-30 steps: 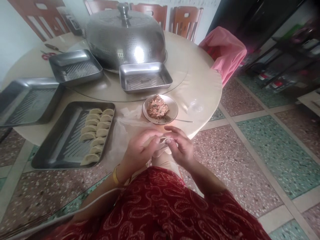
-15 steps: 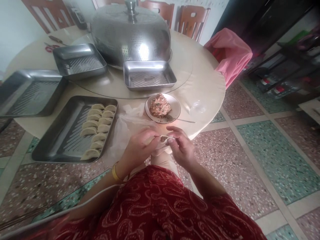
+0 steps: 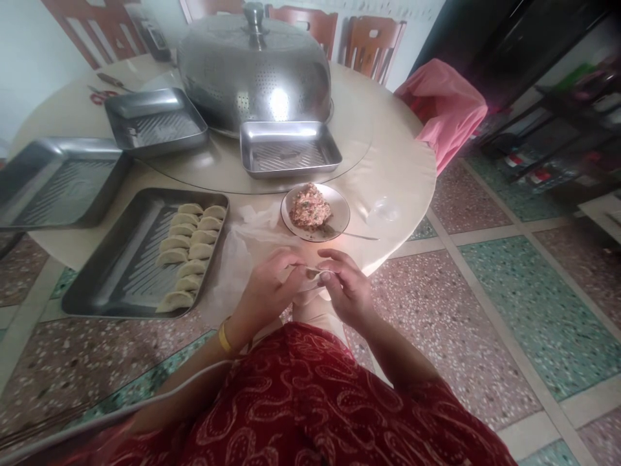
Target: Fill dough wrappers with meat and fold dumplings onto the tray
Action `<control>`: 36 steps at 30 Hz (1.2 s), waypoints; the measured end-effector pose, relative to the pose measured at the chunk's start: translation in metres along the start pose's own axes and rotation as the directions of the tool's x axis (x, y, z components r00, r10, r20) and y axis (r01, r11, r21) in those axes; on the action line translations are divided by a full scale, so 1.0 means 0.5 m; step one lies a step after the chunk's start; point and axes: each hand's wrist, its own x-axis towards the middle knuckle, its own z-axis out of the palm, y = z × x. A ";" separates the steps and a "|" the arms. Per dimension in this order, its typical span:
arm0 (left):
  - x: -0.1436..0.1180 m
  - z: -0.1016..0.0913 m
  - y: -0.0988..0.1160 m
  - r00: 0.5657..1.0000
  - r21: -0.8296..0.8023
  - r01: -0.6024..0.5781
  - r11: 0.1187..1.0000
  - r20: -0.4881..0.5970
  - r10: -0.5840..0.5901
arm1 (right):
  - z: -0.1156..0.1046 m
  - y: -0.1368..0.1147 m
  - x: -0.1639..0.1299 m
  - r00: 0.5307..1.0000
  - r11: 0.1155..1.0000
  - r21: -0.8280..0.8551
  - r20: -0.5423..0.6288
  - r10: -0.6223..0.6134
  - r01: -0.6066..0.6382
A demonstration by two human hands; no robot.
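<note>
Between my hands, just off the table's near edge, is a dumpling [image 3: 313,274] whose wrapper is folded over a bit of filling. My left hand [image 3: 272,281] pinches its left end between thumb and fingers. At the other end, my right hand [image 3: 347,285] grips the wrapper's edge with thumb and forefinger. Beyond them stands a plate [image 3: 342,200] heaped with minced filling [image 3: 310,207], a spoon [image 3: 354,234] resting in it. To the left, a metal tray [image 3: 121,259] holds two rows of folded dumplings [image 3: 174,243].
Three more metal trays [image 3: 291,169] lie farther back, near a large perforated steel dome lid [image 3: 257,71]. Crumpled clear plastic [image 3: 237,252] lies beside the dumpling tray. A pink cloth [image 3: 451,103] drapes a chair at the right. A white cable [image 3: 194,378] crosses my left forearm.
The wrapper's edges are drawn closer together near my right fingers, and less filling shows. Both hands have shifted slightly left. The trays and plate stay where they were.
</note>
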 end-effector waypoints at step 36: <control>-0.040 -0.007 0.014 0.953 0.256 -0.240 0.937 -0.122 0.277 | 0.019 -0.026 0.009 0.991 0.989 -0.076 -0.050 -0.128 0.124</control>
